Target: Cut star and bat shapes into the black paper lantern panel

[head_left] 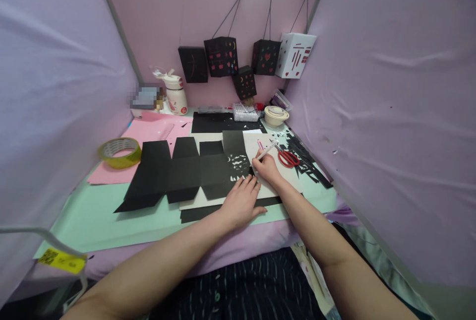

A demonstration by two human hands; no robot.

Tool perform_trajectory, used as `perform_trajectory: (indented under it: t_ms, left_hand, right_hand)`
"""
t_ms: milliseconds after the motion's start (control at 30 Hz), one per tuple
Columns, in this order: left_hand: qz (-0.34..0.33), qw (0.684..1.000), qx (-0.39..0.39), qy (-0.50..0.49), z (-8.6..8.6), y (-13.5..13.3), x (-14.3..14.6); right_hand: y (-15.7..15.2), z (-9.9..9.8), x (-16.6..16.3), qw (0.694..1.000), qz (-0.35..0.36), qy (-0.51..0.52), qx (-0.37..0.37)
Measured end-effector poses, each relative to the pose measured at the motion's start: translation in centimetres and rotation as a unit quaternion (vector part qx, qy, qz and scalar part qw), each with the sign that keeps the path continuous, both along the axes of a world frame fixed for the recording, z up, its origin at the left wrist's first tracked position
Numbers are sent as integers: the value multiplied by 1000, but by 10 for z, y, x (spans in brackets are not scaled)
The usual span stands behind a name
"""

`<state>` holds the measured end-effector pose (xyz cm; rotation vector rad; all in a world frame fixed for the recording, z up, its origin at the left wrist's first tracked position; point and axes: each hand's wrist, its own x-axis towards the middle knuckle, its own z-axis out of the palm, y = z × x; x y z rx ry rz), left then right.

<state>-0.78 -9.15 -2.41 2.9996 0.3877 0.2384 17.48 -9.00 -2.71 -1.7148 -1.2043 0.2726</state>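
Observation:
A black folded paper net [178, 171] with small white cut-out shapes on its right panel lies on a white board [260, 149]. My left hand [241, 201] rests flat on the paper's lower right edge, fingers stretched out. My right hand [266, 167] is closed around a white pen-like craft knife [268, 150], its tip at the right edge of the black paper beside the cut-outs.
Red scissors [288, 158] and black paper scraps [308, 161] lie to the right. A tape roll [119, 152] sits on pink paper [148, 134] at left. A bottle [175, 93], a marker box [245, 111] and a round tub [275, 115] stand at the back. Paper lanterns [223, 57] hang on the wall.

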Motion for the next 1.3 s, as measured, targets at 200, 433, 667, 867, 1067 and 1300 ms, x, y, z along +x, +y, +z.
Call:
perform_trajectory:
  t_ms: [200, 433, 667, 867, 1067, 1300]
  left_hand:
    - [-1, 1000, 0, -4, 1, 0, 0]
    - [-3, 1000, 1, -1, 0, 0, 1]
    - [-3, 1000, -4, 2, -1, 0, 1]
    - [-2, 1000, -4, 5, 1, 0, 1]
    - [-1, 1000, 0, -12, -3, 1, 1]
    - [-2, 1000, 4, -10, -3, 1, 1]
  right_hand:
    - [-2, 2, -1, 999, 15, 31, 3]
    - [-2, 2, -2, 1000, 27, 11, -2]
    - [-3, 4, -4, 999, 34, 7, -13]
    - [-3, 5, -5, 1000, 2, -21, -12]
    - [-1, 3, -4, 999, -20, -34, -7]
    - [-2, 4, -5, 999, -29, -36, -9]
